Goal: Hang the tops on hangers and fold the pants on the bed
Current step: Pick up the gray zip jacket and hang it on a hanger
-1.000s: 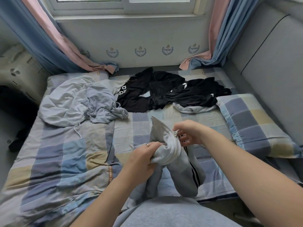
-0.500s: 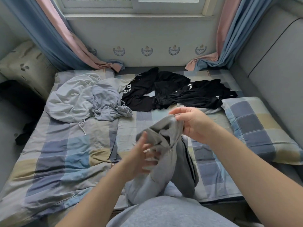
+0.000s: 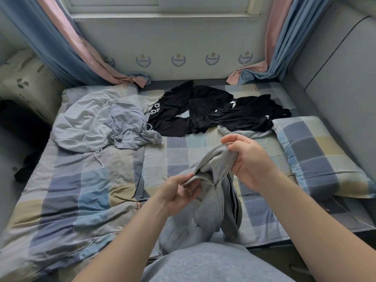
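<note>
Sorting grey zip garment point(image 3: 213, 165) over bed point(image 3: 81, 190) near edge. Grip: left hand point(image 3: 179, 192) pinches lower fold, right hand point(image 3: 248, 159) pinches top. Next, likely: shake open, find collar.

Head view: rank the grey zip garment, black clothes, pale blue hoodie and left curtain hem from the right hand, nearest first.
1. grey zip garment, held by the right hand
2. black clothes, just beyond
3. pale blue hoodie, left side
4. left curtain hem, back wall

Soft daylight from the window point(image 3: 158, 5) — edges bowed, slight blur.
</note>
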A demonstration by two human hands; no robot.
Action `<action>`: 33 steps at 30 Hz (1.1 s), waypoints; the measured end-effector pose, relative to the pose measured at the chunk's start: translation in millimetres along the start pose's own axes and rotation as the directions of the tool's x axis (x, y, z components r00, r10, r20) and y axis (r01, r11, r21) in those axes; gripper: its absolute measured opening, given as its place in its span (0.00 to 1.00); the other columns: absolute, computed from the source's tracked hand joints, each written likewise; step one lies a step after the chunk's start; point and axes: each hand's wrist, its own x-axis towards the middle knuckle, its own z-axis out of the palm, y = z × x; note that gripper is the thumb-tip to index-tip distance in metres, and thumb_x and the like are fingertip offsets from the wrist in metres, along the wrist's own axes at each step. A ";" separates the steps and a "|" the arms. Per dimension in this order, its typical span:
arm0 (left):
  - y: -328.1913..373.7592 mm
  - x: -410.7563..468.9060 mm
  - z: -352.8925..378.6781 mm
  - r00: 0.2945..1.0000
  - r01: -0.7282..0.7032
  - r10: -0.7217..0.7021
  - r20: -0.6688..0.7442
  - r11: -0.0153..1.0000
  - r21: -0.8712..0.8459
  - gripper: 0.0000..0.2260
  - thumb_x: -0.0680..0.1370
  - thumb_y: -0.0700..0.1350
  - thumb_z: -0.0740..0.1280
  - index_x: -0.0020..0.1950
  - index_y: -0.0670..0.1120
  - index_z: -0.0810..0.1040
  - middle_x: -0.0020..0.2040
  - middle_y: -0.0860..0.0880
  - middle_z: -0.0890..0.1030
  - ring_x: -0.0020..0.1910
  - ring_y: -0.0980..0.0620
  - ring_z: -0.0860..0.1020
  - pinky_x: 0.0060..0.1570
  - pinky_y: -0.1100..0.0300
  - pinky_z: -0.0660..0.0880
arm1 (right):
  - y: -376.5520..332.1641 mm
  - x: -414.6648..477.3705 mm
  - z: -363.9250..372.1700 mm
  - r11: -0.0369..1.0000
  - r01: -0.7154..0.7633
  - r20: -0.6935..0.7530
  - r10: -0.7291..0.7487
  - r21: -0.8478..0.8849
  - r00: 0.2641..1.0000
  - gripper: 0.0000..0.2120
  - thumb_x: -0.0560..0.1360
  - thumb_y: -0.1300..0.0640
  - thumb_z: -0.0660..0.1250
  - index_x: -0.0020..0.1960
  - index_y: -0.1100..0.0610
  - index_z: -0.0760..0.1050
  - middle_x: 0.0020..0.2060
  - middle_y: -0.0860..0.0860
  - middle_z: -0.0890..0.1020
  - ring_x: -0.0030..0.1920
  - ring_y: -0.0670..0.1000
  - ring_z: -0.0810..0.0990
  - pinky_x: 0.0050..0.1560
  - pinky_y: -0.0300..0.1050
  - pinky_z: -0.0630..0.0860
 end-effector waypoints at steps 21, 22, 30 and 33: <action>5.0 -14.6 -21.2 0.961 -0.258 0.242 -0.130 0.958 -0.125 0.23 0.66 0.35 0.58 0.59 0.34 0.79 0.50 0.37 0.84 0.47 0.42 0.83 0.52 0.53 0.78 | 110.3 29.0 -76.3 0.504 -0.359 -0.313 0.175 -0.786 0.933 0.05 0.73 0.59 0.71 0.47 0.61 0.80 0.43 0.59 0.84 0.43 0.56 0.82 0.36 0.51 0.83; 5.3 -14.8 -22.8 0.964 -0.251 0.237 -0.120 0.961 -0.118 0.23 0.67 0.34 0.58 0.59 0.33 0.79 0.51 0.37 0.84 0.47 0.42 0.83 0.51 0.53 0.80 | 110.5 27.6 -78.0 0.462 -0.374 -0.339 0.159 -0.804 0.927 0.04 0.73 0.61 0.67 0.45 0.60 0.80 0.42 0.60 0.83 0.43 0.59 0.83 0.36 0.55 0.83; 3.0 -7.5 -29.9 0.950 -0.138 0.204 -0.238 0.954 0.266 0.14 0.79 0.47 0.64 0.52 0.37 0.80 0.42 0.41 0.85 0.40 0.44 0.84 0.44 0.52 0.82 | 113.5 33.3 -82.1 0.888 -0.330 -0.413 0.182 -0.321 0.892 0.14 0.72 0.78 0.56 0.39 0.61 0.72 0.32 0.56 0.74 0.33 0.53 0.72 0.34 0.43 0.67; 2.6 -7.5 -36.0 0.925 -0.158 0.316 -0.212 0.825 0.543 0.21 0.75 0.55 0.75 0.61 0.43 0.82 0.52 0.45 0.86 0.54 0.45 0.84 0.59 0.48 0.79 | 108.8 36.4 -77.0 0.931 -0.363 -0.407 0.314 -0.048 0.858 0.17 0.72 0.78 0.49 0.39 0.64 0.73 0.34 0.58 0.76 0.35 0.57 0.75 0.37 0.46 0.73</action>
